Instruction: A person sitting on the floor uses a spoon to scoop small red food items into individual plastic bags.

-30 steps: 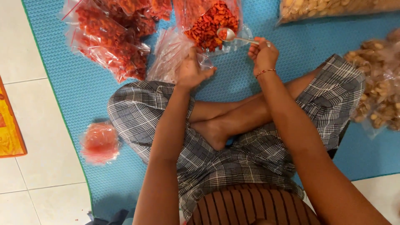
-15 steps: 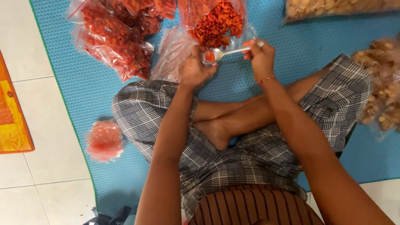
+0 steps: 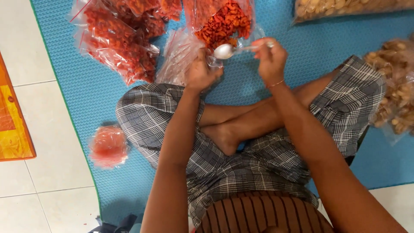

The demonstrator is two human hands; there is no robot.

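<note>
Nearest the camera, the person sits cross-legged on a blue mat (image 3: 86, 95) in checked shorts (image 3: 258, 159) and a striped top (image 3: 263, 213), one bare foot (image 3: 222, 138) tucked between the knees. Two forearms reach away from the body over the legs.

The left hand (image 3: 202, 74) is closed around the mouth of one small clear bag (image 3: 181, 58), which lies just beyond the left knee; the knuckles hide the bag's opening. The right hand (image 3: 269, 60), with a thin bracelet at the wrist, pinches the handle of one metal spoon (image 3: 226, 51) between narrow fingers. The spoon's bowl points toward the left hand and sits just above the bag's mouth; whether it carries anything cannot be told.

To the left of the thigh, one small filled packet of red snacks (image 3: 108, 146) lies on the mat near its edge. An orange cloth (image 3: 13, 125) shows on the white tiled floor (image 3: 43, 181) beside the mat.

Farther off, one large open bag of orange-red snacks (image 3: 224, 21) stands right behind the spoon. Left of it lies a heap of filled red packets (image 3: 120, 43), too overlapped to count. On the right edge is one bag of brown snacks (image 3: 394, 86), and at the far top one bag of pale snacks (image 3: 345, 6).
</note>
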